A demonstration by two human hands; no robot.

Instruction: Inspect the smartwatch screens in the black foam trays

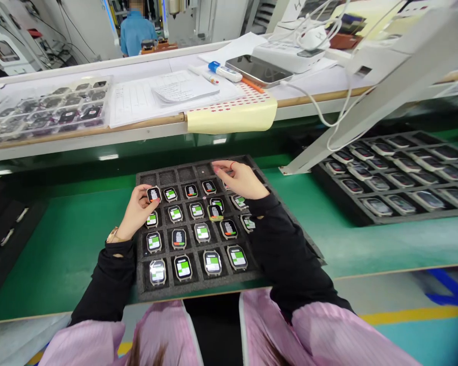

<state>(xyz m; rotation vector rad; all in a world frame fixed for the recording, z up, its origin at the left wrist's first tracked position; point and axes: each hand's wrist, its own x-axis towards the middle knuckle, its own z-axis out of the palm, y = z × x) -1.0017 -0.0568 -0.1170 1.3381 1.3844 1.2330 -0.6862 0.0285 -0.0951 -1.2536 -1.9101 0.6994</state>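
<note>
My left hand [137, 209] pinches a smartwatch [153, 194] with a lit screen between thumb and fingers, at the back left of a black foam tray [168, 290]. My right hand [241, 179] reaches over the back right of the tray, fingers stretched out and parted from the thumb, with nothing visible in them. Smartwatch bodies without straps sit in the tray's compartments, many with green-and-white screens [183, 267], others with white text on black [179, 238]. One watch [215, 212] lies tilted against another. My right hand and sleeve hide some compartments on the right.
Another foam tray [370, 216] of watches stands at the right, behind a slanted white post [339, 117]. Above the green bench, a shelf holds a clear blister tray [107, 109], papers [137, 101], a marker [225, 71] and a phone [257, 70]. A person in blue [137, 30] is beyond.
</note>
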